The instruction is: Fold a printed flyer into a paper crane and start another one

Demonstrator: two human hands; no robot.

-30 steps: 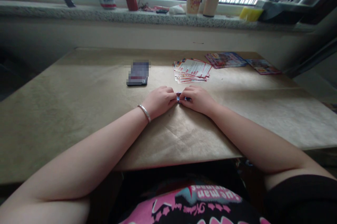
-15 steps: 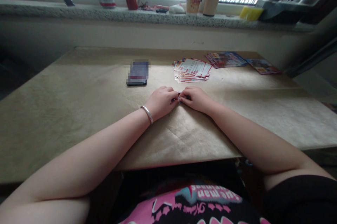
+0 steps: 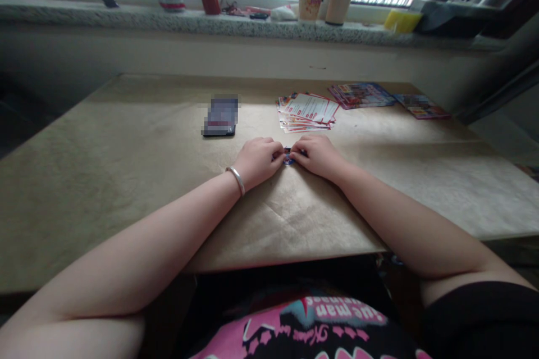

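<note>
My left hand (image 3: 257, 160) and my right hand (image 3: 319, 155) rest knuckles-up on the brown paper-covered table (image 3: 126, 168), fingertips meeting. Between them they pinch a small folded piece of coloured paper (image 3: 288, 156), blue and red, mostly hidden by the fingers. Both hands are closed on it. A silver bangle (image 3: 236, 179) circles my left wrist. Just beyond the hands lies a fanned stack of red-and-white leaflets (image 3: 307, 112).
A dark phone (image 3: 220, 117) lies on the table left of the leaflets. More coloured leaflets (image 3: 361, 95) and another one (image 3: 422, 106) sit at the far right. The granite windowsill (image 3: 210, 23) holds a red-and-white can, a cup, a tube and a yellow sponge.
The hands have stayed together at the same spot, fingers shifting slightly on the small paper; a little more of its coloured face shows now than half a second ago.
</note>
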